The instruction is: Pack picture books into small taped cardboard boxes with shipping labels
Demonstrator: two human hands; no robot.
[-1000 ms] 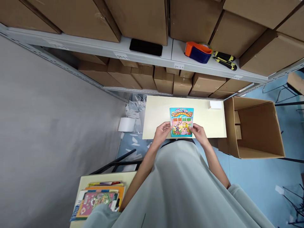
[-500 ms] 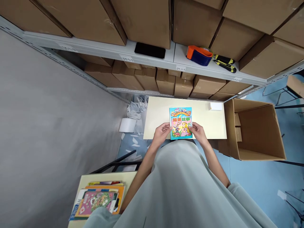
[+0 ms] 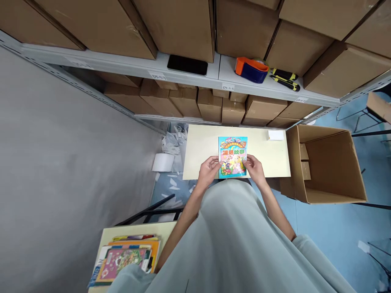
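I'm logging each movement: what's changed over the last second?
The book shifted slightly toward the person, its lower edge now about level with the table's front edge. Nothing was grasped or released: left hand and right hand still hold its sides. The open carton stayed put.

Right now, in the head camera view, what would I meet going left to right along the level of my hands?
White roll → left hand → blue-bordered picture book, held between both hands → right hand → open cardboard box.
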